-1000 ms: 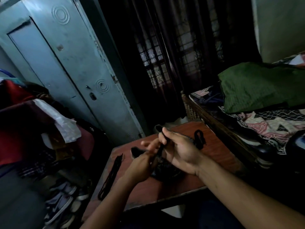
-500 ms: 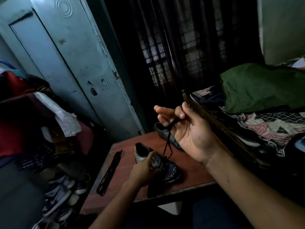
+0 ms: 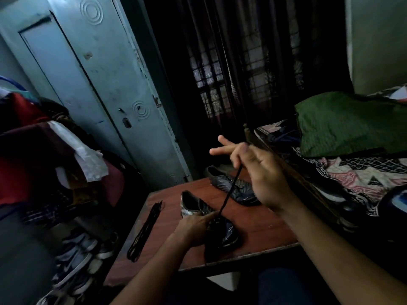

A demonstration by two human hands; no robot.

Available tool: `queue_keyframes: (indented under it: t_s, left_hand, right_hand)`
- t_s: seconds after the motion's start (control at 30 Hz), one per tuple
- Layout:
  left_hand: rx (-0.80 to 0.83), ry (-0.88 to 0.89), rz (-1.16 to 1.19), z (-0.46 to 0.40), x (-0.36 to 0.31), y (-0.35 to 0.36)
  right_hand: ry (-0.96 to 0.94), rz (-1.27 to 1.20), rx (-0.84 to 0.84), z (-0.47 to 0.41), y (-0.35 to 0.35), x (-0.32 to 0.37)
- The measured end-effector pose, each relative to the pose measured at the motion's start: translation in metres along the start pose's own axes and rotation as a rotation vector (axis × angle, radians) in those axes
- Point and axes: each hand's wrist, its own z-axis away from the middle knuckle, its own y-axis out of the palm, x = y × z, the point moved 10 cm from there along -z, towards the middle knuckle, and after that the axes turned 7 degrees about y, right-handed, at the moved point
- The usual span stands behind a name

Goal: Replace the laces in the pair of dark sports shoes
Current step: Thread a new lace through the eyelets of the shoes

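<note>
A dark sports shoe point(image 3: 222, 227) lies on the reddish wooden table point(image 3: 264, 230) near its front edge. My left hand point(image 3: 196, 225) grips it at the eyelets. A black lace point(image 3: 230, 191) runs taut from the shoe up to my right hand point(image 3: 257, 170), which pinches it high above the table, with two fingers sticking out. The second dark shoe point(image 3: 233, 186) lies farther back on the table, partly behind my right hand. A bundle of black laces point(image 3: 145, 230) lies stretched along the table's left side.
A pale metal cupboard point(image 3: 105, 84) stands at the back left. Piled clothes point(image 3: 44, 155) and several shoes on the floor point(image 3: 74, 260) fill the left. A bed with a patterned sheet point(image 3: 356, 177) and a green cloth point(image 3: 352, 122) borders the table's right.
My right hand has risen steadily, drawing the lace up and out of the shoe. My left hand has stayed on the shoe.
</note>
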Motion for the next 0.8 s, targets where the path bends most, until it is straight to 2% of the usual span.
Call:
queue_keyframes:
  t_s: [0.03, 0.1, 0.23, 0.3, 0.37, 0.5, 0.6, 0.7, 0.8]
  left_hand:
    - [0.007, 0.01, -0.006, -0.001, 0.0, 0.0]
    - [0.02, 0.022, -0.007, -0.003, -0.002, -0.001]
    - [0.018, 0.023, 0.017, -0.001, -0.003, -0.002]
    - [0.007, 0.029, 0.024, 0.003, -0.003, -0.002]
    - [-0.005, 0.041, 0.036, 0.006, -0.002, -0.002]
    - [-0.017, 0.055, 0.062, 0.003, 0.005, -0.001]
    - [-0.013, 0.067, 0.08, 0.0, 0.007, 0.006]
    - [0.016, 0.068, 0.111, -0.006, 0.008, 0.001]
    - [0.024, 0.027, 0.142, -0.009, 0.002, -0.013]
  right_hand:
    - [-0.019, 0.131, 0.012, 0.002, 0.004, -0.002]
    - [-0.054, 0.24, 0.017, 0.005, 0.01, -0.001]
    - [-0.107, 0.179, 0.031, 0.008, 0.018, 0.013]
    - [-0.116, 0.242, 0.054, 0.009, 0.023, 0.012]
    - [-0.183, 0.479, 0.119, 0.006, 0.039, 0.009]
    - [-0.606, 1.282, 0.239, -0.026, 0.083, -0.025]
    - [-0.649, 1.566, 0.388, -0.054, 0.082, -0.053]
    - [-0.668, 1.629, 0.461, -0.054, 0.083, -0.048]
    - [-0.742, 1.569, 0.396, -0.046, 0.098, -0.032]
